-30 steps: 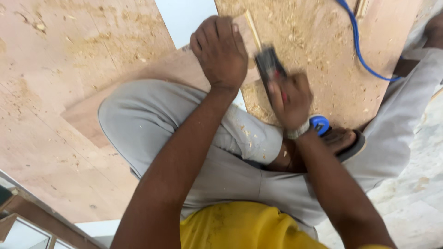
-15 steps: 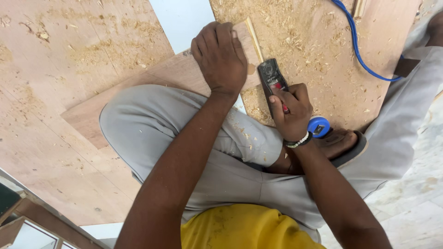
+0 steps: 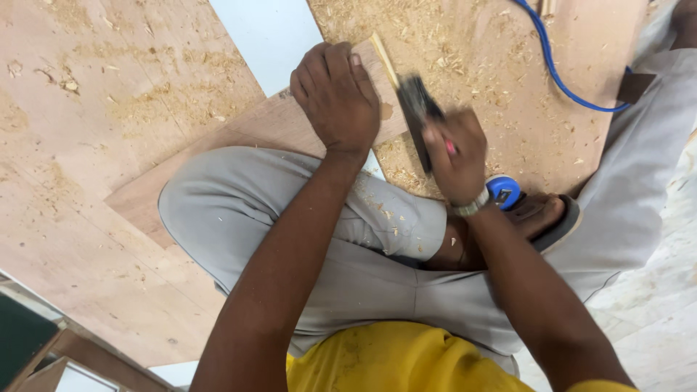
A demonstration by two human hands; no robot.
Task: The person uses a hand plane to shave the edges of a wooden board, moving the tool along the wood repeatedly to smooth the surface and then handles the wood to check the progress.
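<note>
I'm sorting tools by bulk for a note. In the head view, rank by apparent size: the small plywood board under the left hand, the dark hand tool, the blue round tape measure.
1. Plywood board
2. Dark hand tool, blurred, partly hidden by the right hand
3. Blue tape measure, partly hidden

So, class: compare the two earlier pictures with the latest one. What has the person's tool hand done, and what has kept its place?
The right hand has drawn the dark hand tool back from the thin wood strip and tilted it; both are now blurred with motion. Nothing was picked up or released. The left hand still presses the plywood piece, and the blue cable lies where it was.
</note>
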